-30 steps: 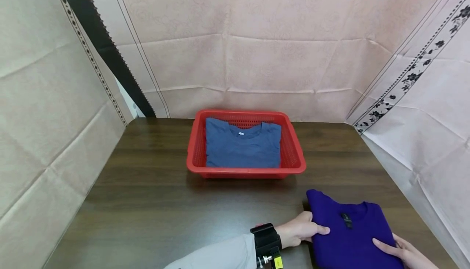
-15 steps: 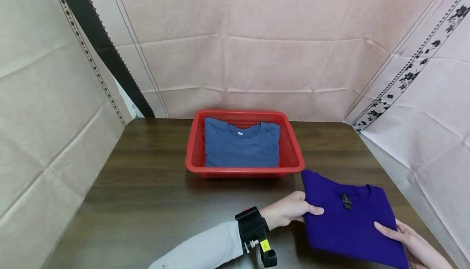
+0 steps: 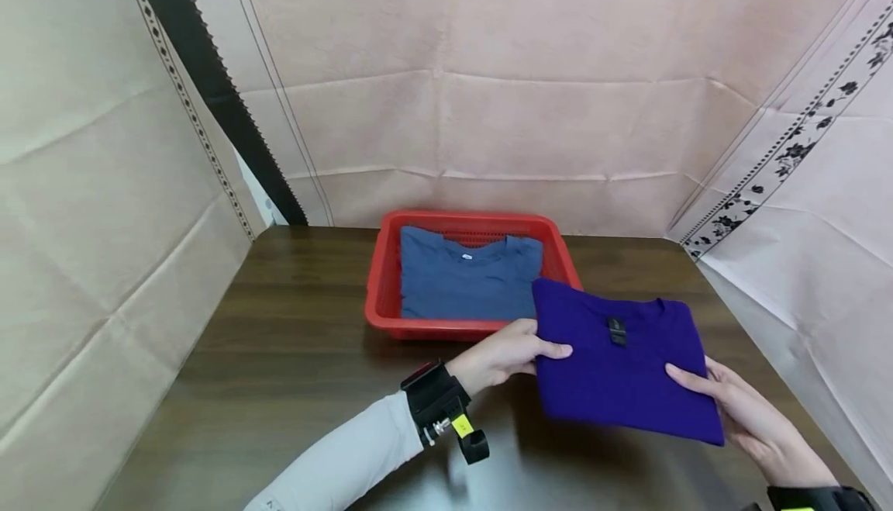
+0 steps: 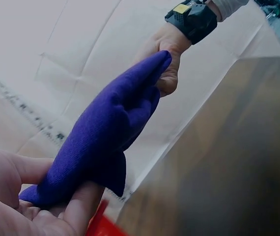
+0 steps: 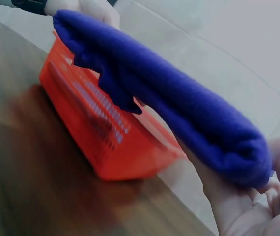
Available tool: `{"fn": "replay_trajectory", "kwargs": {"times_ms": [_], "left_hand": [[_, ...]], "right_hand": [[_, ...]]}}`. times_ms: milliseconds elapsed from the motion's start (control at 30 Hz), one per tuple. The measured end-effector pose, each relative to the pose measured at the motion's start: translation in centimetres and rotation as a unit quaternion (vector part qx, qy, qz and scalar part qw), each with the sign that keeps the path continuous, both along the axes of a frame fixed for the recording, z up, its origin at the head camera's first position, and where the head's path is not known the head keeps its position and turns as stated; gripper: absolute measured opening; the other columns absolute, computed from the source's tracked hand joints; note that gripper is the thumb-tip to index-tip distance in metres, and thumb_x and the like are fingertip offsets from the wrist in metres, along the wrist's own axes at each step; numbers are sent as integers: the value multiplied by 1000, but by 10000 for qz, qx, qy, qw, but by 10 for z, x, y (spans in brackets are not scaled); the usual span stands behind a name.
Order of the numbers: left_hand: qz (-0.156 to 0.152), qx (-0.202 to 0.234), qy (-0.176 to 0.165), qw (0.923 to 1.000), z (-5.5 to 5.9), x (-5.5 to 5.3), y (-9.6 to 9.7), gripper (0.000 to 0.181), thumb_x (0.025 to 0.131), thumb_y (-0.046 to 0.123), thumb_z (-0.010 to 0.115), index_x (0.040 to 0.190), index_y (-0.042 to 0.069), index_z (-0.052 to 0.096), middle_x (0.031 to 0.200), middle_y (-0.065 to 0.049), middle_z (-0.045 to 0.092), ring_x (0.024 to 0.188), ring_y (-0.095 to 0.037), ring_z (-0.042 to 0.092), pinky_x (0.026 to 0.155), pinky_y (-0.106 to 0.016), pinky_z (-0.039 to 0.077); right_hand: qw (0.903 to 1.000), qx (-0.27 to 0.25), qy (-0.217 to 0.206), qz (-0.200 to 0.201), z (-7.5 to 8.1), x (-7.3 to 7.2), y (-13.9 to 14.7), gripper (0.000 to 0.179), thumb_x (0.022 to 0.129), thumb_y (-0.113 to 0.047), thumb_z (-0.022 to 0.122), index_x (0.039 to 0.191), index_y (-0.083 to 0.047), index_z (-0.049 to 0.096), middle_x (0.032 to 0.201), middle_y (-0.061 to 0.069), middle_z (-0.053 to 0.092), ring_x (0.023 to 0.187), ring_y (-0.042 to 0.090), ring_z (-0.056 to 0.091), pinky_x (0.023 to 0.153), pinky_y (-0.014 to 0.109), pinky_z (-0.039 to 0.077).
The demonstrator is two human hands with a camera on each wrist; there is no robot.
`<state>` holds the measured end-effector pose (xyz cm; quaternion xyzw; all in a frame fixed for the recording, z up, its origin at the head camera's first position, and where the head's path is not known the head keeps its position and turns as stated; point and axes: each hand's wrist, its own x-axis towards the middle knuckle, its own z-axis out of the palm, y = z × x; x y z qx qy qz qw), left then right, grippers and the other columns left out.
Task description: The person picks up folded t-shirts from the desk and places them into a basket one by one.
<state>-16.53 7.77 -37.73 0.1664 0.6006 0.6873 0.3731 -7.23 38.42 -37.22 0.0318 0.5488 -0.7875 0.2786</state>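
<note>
A folded purple shirt (image 3: 621, 371) with a dark neck label is held off the table between both hands. My left hand (image 3: 512, 352) grips its left edge, thumb on top and fingers underneath. On the opposite edge my right hand (image 3: 746, 410) pinches the fabric the same way. The wrist views show the shirt (image 5: 164, 93) edge-on as a thick folded bundle, its lower layers drooping. Its upper left corner overlaps the front right of a red basket (image 3: 425, 329) in the head view. Inside that basket lies a folded blue shirt (image 3: 467, 282) with a white neck label.
The basket stands at the back of a dark wooden table (image 3: 279, 371). Pale patterned cloth (image 3: 516, 123) hangs behind and along both sides of the table. A black strip (image 3: 216, 92) runs down the cloth at the back left.
Both hands have raised the purple shirt from the front right of the table and brought it left and farther back, up to the basket. The blue shirt stays in place.
</note>
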Motion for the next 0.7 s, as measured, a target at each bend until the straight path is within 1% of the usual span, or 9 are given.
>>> {"fn": "replay_trajectory", "kwargs": {"times_ms": [100, 200, 300, 367, 433, 500, 600, 700], "left_hand": [[129, -46, 41, 9999, 2, -11, -14, 35, 86, 15, 63, 119, 7, 56, 114, -10, 66, 94, -18, 62, 93, -45, 48], [307, -86, 99, 9994, 4, -22, -27, 35, 86, 16, 63, 119, 7, 56, 113, -11, 66, 94, -18, 63, 91, -44, 49], [482, -120, 201, 9986, 5, -32, -40, 36, 86, 17, 62, 120, 6, 55, 113, -12, 66, 93, -20, 63, 90, -43, 50], [615, -159, 252, 9977, 6, -39, -49, 37, 87, 18, 62, 120, 6, 54, 112, -12, 66, 93, -20, 63, 90, -43, 50], [766, -217, 299, 9964, 8, -47, -57, 38, 87, 19, 62, 122, 6, 53, 112, -12, 66, 93, -21, 63, 90, -43, 50], [917, -289, 312, 9949, 11, -56, -64, 40, 87, 20, 62, 123, 6, 52, 112, -13, 66, 93, -21, 63, 92, -43, 49], [1191, -436, 238, 9916, 15, -70, -77, 43, 87, 21, 62, 126, 6, 51, 114, -14, 65, 94, -21, 63, 95, -44, 46], [1470, -652, 173, 9868, 19, -84, -92, 45, 87, 23, 62, 128, 7, 50, 115, -14, 65, 94, -20, 63, 96, -45, 45]], "right_hand": [[9998, 149, 77, -84, 3, -16, -13, 33, 101, -12, 32, 117, -29, 54, 115, 3, 67, 107, 23, 57, 84, 33, 53], [9996, 173, 131, -190, 4, -32, -28, 29, 100, -12, 35, 118, -28, 52, 113, 3, 67, 105, 23, 58, 82, 32, 54], [9988, 286, 247, -308, 2, -47, -42, 29, 99, -12, 38, 125, -24, 42, 111, 2, 68, 103, 22, 60, 80, 31, 55], [9980, 385, 265, -436, 2, -57, -53, 37, 98, -13, 42, 133, -21, 32, 109, 1, 69, 101, 22, 61, 79, 31, 55], [9967, 521, 275, -553, 4, -67, -64, 49, 97, -14, 45, 140, -16, 22, 107, 0, 69, 100, 21, 61, 79, 31, 55], [9947, 720, 256, -681, 7, -77, -75, 61, 95, -17, 49, 145, -14, 14, 106, -3, 70, 100, 20, 61, 80, 32, 55], [9916, 1037, 361, -684, 12, -95, -91, 70, 93, -21, 54, 148, -15, 11, 107, -6, 68, 103, 21, 60, 81, 33, 55], [9894, 1201, 584, -579, 15, -116, -107, 71, 92, -22, 56, 149, -15, 13, 112, -8, 65, 108, 21, 57, 83, 34, 54]]}}
